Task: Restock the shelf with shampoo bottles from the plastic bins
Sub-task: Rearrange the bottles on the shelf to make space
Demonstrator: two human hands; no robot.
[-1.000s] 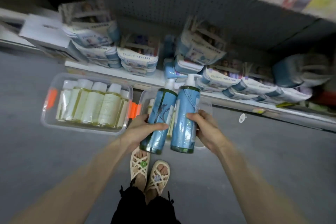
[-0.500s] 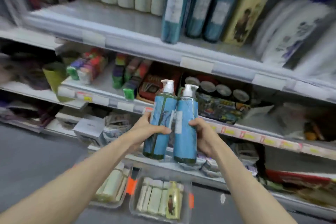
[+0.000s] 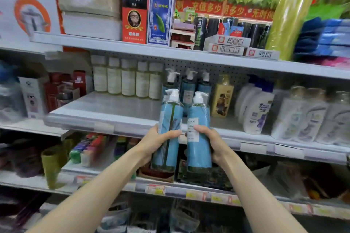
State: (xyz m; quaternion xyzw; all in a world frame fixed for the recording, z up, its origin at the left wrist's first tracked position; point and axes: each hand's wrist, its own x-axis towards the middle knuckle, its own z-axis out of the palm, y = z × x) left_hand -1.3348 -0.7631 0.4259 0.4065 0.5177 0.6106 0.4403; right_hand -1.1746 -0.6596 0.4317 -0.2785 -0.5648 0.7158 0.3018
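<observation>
My left hand (image 3: 153, 143) grips a blue pump shampoo bottle (image 3: 168, 128) and my right hand (image 3: 212, 143) grips a second one (image 3: 198, 132). Both stand upright side by side, raised in front of the grey middle shelf (image 3: 106, 109). Behind them, at the back of that shelf, stand three matching blue pump bottles (image 3: 188, 89). The plastic bins are out of view.
A row of pale white-capped bottles (image 3: 126, 79) lines the shelf back to the left, with bare shelf in front. A yellow bottle (image 3: 221, 96) and white bottles (image 3: 257, 109) stand to the right. Boxes fill the shelf above (image 3: 189, 53); packaged goods crowd the shelf below.
My view has swung up from the floor bins to the shelves. Both hands have lifted the two blue bottles up to the level of the middle shelf.
</observation>
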